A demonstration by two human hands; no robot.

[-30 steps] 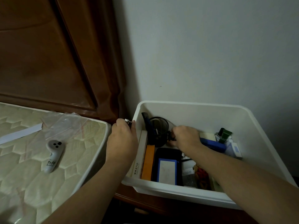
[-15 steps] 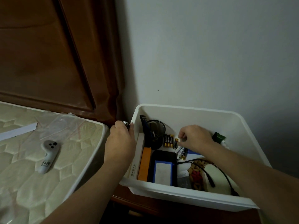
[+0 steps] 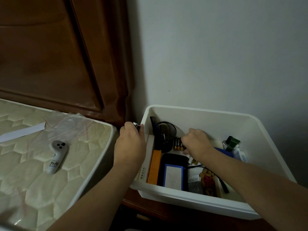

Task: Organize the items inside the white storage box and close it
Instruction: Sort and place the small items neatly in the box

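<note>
Left of centre in the frame, the white controller [image 3: 56,156] lying on the mattress [image 3: 25,172] carries a dark hand-lettered mark near its lower end that looks like "ToM", though the last letter is unsure. Just right of the lower centre, a white box edge [image 3: 143,170] along the storage box's [image 3: 200,112] left wall bears small blue characters, too small to read. The green tube's [image 3: 232,143] print is illegible.

Open white storage box [image 3: 216,114], lidless, black mesh cup [image 3: 166,135], batteries [image 3: 178,144] inside
</note>
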